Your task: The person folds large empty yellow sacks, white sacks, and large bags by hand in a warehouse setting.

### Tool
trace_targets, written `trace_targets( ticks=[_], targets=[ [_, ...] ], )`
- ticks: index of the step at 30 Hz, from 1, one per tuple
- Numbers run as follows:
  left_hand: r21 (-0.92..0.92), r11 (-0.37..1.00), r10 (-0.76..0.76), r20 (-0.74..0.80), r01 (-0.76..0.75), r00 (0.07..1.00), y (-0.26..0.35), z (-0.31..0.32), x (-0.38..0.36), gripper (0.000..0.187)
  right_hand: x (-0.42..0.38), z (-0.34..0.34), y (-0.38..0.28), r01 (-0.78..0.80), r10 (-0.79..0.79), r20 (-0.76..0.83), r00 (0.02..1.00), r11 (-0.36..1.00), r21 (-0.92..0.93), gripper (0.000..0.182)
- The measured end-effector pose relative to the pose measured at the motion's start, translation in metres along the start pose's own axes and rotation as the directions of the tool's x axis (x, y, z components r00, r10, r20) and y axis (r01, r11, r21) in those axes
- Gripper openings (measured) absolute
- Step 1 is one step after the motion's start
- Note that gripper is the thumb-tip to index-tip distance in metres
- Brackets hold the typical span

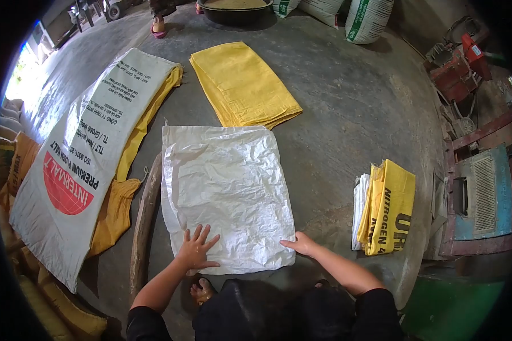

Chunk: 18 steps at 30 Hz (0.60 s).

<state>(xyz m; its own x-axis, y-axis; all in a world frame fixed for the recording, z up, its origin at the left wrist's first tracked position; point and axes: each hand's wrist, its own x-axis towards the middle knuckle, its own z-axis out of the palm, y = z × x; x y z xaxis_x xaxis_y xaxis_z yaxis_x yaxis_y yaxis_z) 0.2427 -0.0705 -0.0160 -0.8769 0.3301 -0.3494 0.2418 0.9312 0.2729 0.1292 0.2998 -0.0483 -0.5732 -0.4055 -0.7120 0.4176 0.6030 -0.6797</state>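
Note:
A white woven sack (227, 193), wrinkled, lies flat on the floor in front of me. My left hand (196, 250) is spread on its lower left part, fingers apart. At its lower right edge is my right hand (302, 244), with thumb or finger reaching onto the sack; whether it pinches the edge is hard to see. Just beyond the white sack lies a folded yellow sack stack (244, 85). To the right stands a folded yellow bundle with black print (395, 210), with white sacks (359, 213) against its left side.
A large printed white sack (91, 142) lies at left over yellow ones, beside a wooden pole (145, 227). At the back are a black basin (233, 12), full sacks (370, 20) and another person's foot (159, 25). Machinery (483, 193) stands at right.

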Motion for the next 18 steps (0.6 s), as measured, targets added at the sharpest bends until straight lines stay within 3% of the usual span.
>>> trace_targets(
  ticks=[1, 4, 6, 7, 14, 18],
  targets=[
    [0.001, 1.0, 0.005, 0.026, -0.005, 1.0, -0.002, -0.004, 0.002, 0.093, -0.004, 0.002, -0.007, 0.022, -0.031, 0.057, 0.998, 0.988, 0.15, 0.045],
    [-0.039, 0.999, -0.005, 0.058, 0.007, 0.998, -0.01, -0.007, 0.0, 0.09, -0.003, 0.004, 0.001, 0.007, -0.013, 0.031, 0.999, 0.982, 0.187, 0.038],
    [0.067, 0.968, -0.245, 0.03, 0.243, 0.969, -0.016, -0.006, -0.005, 0.088, 0.0, 0.0, 0.012, 0.005, -0.003, -0.011, 1.0, 0.985, 0.17, 0.035],
    [-0.008, 0.951, -0.31, 0.019, 0.31, 0.951, -0.022, -0.007, -0.01, 0.087, 0.0, 0.0, 0.019, 0.004, 0.004, -0.053, 0.999, 0.989, 0.151, 0.032],
    [0.023, 0.928, -0.368, -0.116, 0.373, 0.923, -0.027, -0.004, -0.025, 0.088, 0.007, 0.01, 0.039, 0.053, -0.044, -0.152, 0.987, 0.997, 0.055, 0.027],
    [0.013, 0.961, -0.276, -0.051, 0.277, 0.96, -0.052, 0.0, -0.039, 0.088, 0.007, 0.011, 0.038, 0.067, -0.067, -0.234, 0.97, 0.998, -0.008, 0.023]
  ],
)
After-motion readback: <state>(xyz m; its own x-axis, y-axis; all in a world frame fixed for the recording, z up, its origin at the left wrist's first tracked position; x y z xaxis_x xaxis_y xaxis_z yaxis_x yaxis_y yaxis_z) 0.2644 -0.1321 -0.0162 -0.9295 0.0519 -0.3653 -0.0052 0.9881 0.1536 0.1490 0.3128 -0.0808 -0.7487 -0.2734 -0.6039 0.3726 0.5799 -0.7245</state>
